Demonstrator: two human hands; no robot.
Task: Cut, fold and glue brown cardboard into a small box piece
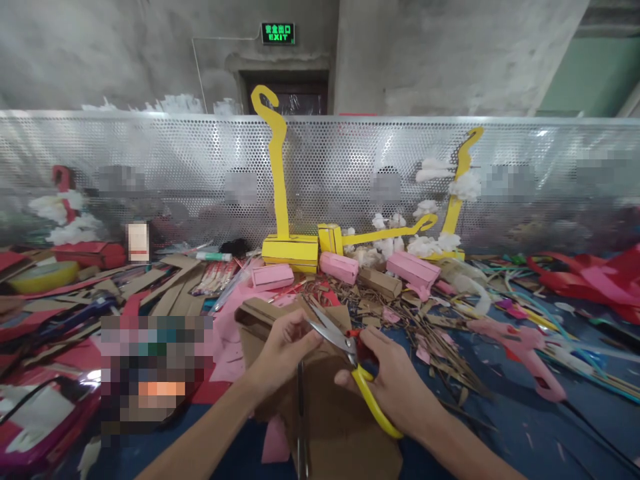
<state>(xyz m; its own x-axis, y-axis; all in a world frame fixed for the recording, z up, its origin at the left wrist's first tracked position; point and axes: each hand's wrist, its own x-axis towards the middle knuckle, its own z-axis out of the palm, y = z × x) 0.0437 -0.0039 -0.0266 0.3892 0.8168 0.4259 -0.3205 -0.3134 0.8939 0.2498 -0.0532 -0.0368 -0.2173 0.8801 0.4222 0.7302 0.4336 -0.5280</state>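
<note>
My right hand point(390, 373) is closed round scissors point(334, 333), with the yellow handle below and a bit of red handle above. Their metal blades point up and left, toward my left hand point(287, 350). That hand is closed, thumb and fingertips pinched together beside the blades; what lies between them is too small to make out. Beneath both hands is a sheet of brown cardboard point(345, 420) with a dark, thin rod-like thing point(301, 427) lying on it. A folded cardboard piece point(255, 320) sits just behind my left hand.
Yellow hook-topped shapes on box bases point(290, 250) stand before a perforated metal screen point(200, 153). Pink boxes point(273, 276) and cardboard scraps point(425, 347) lie in front. A pink glue gun point(525, 350) with a cord is at right; tape point(45, 277) is at left.
</note>
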